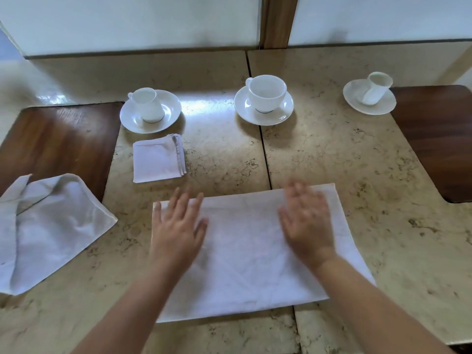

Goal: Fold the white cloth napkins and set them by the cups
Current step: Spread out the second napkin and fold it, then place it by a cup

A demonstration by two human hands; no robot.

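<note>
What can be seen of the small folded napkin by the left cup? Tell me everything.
The small folded napkin is white cloth, folded into a compact square of several layers, their stacked hemmed edges showing along its right side. It lies flat on the beige stone tabletop, just in front of the left saucer without touching it. Neither hand touches it.

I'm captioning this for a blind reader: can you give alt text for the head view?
Left hand and right hand lie flat on a white napkin spread on a stone table. Behind stand three cups on saucers, with a folded napkin by the left cup.
</note>
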